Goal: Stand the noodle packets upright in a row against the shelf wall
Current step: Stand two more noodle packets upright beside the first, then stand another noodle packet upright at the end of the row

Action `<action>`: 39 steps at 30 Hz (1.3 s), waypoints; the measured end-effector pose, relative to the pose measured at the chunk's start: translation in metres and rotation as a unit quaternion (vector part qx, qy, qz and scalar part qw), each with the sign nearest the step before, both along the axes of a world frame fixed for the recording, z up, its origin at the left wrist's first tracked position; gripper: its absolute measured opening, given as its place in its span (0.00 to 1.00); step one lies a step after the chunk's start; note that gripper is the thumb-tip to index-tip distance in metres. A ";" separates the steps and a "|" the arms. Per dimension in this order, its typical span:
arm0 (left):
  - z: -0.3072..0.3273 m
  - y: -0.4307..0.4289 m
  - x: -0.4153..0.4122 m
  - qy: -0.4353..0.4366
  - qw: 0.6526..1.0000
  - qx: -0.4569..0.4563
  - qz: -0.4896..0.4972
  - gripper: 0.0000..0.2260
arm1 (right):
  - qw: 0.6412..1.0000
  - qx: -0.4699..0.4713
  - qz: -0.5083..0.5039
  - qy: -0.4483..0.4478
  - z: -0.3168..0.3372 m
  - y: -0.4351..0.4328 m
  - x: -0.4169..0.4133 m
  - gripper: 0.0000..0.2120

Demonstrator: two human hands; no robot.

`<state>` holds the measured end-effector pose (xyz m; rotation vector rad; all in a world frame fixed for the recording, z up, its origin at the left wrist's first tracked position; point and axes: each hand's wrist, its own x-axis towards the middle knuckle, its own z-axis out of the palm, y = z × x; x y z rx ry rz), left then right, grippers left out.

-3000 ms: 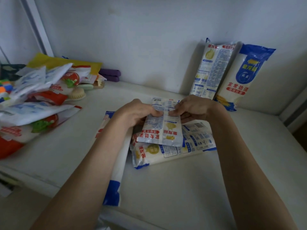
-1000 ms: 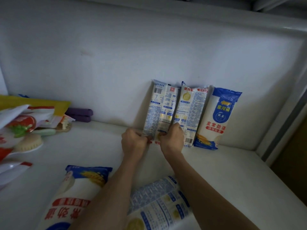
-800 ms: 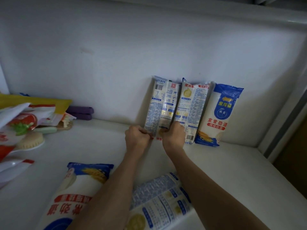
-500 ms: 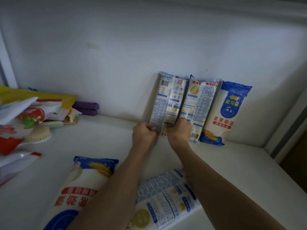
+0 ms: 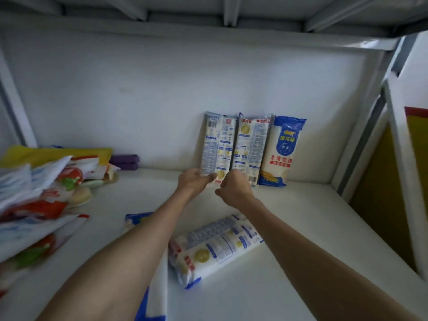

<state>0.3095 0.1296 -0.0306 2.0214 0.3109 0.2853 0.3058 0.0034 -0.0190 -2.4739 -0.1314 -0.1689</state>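
Three noodle packets stand upright in a row against the white back wall (image 5: 139,93): a pale one on the left (image 5: 217,144), a similar one in the middle (image 5: 251,147), and a blue-and-white one on the right (image 5: 283,151). My left hand (image 5: 194,181) pinches the bottom edge of the left packet. My right hand (image 5: 234,188) is curled just in front of the packets' bases, and nothing shows in it. A fourth packet (image 5: 215,249) lies flat on the shelf between my forearms. A fifth (image 5: 157,286) lies mostly under my left arm.
A loose heap of red, white and yellow bags (image 5: 39,195) fills the shelf's left side, with a purple item (image 5: 125,162) behind it at the wall. A metal upright (image 5: 363,140) and a yellow panel (image 5: 382,193) bound the right side. The shelf above hangs low overhead.
Three seconds ago both hands held a packet over the flat ones; it now stands leftmost in the row. Since half a second ago my right hand has drawn back slightly.
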 end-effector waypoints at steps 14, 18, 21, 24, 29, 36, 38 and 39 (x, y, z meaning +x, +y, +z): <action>0.018 0.077 -0.181 0.035 0.996 0.066 0.055 0.25 | 0.988 -0.067 0.111 0.089 0.021 0.034 -0.109 0.19; 0.027 0.085 -0.205 0.156 0.968 0.129 0.147 0.24 | 0.973 -0.116 0.162 0.116 0.016 0.047 -0.130 0.20; 0.029 0.078 -0.214 0.243 0.960 -0.010 0.140 0.24 | 0.969 -0.135 0.176 0.111 0.013 0.054 -0.141 0.18; 0.031 0.077 -0.212 0.293 0.942 -0.087 0.141 0.19 | 0.966 -0.102 0.187 0.148 0.013 0.065 -0.145 0.18; 0.024 0.087 -0.204 0.318 0.938 -0.075 0.117 0.14 | 0.967 -0.041 0.170 0.188 0.013 0.084 -0.141 0.19; 0.027 0.095 -0.192 0.297 0.952 -0.029 0.069 0.15 | 0.968 0.070 0.079 0.228 0.013 0.093 -0.136 0.07; 0.036 0.098 -0.191 0.288 0.954 -0.051 0.060 0.15 | 0.961 0.099 0.074 0.248 0.018 0.094 -0.132 0.08; 0.042 0.100 -0.190 0.279 0.956 -0.068 0.059 0.14 | 0.954 0.125 0.075 0.261 0.024 0.094 -0.130 0.09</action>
